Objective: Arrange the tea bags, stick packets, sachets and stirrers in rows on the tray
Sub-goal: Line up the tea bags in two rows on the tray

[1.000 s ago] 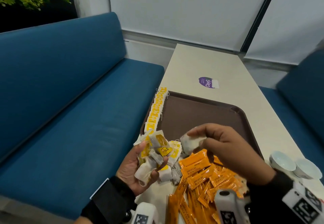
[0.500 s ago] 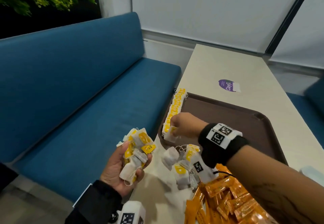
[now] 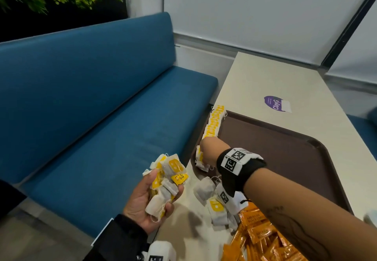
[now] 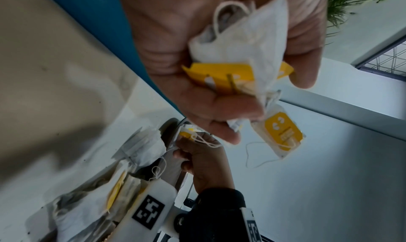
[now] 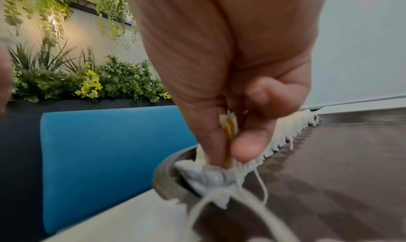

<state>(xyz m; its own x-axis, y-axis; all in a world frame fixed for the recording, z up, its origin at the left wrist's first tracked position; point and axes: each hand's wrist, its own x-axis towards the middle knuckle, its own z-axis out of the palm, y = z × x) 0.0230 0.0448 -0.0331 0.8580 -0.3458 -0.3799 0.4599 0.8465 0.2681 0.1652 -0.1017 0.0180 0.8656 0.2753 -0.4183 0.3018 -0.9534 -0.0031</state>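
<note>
Right hand (image 3: 207, 150) reached tray (image 3: 285, 148) left edge | pinching tea bag (image 5: 211, 174)

Left hand (image 3: 152, 196): palm up, fingers curled round bunch of white paper tea bags w/ yellow tags (image 3: 167, 181), held off table edge. Right hand (image 3: 208, 151): arm stretched fwd across body, thumb + forefinger pinching 1 white tea bag (image 5: 219, 174) at near-left tray corner, other fingers curled.
</note>
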